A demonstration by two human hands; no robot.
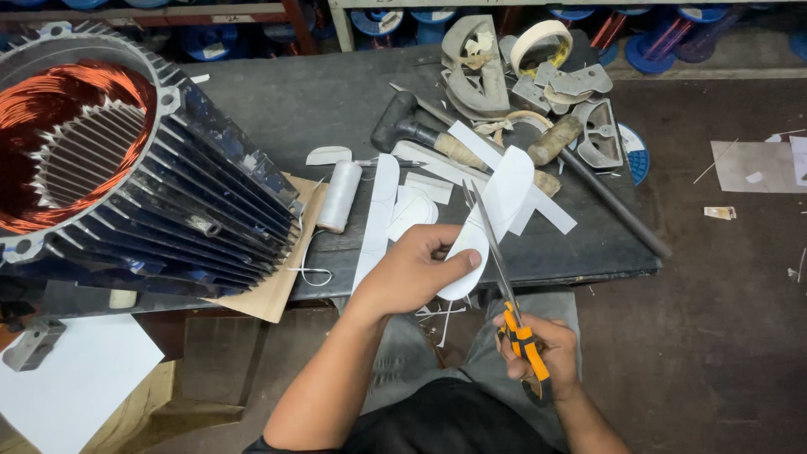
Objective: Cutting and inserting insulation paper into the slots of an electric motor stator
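Paper strip (496, 210) long axis runs up-right, away from person. Left hand (412, 273) pinches its rounded near end; right hand (538, 349) closed round scissors (496, 252), blades slightly apart, pointing up-left.

Dim workshop, lit from above. Dark, scuffed work table (336, 92) in the middle, strewn with paper offcuts. Behind it, a red-framed shelf (252, 13) stacked with blue wire spools (647, 50). Brown concrete floor (723, 319) to the right, dusty, littered with scraps and a pale sheet (752, 164). Lower left, a wooden crate (143, 412) under a white sheet.
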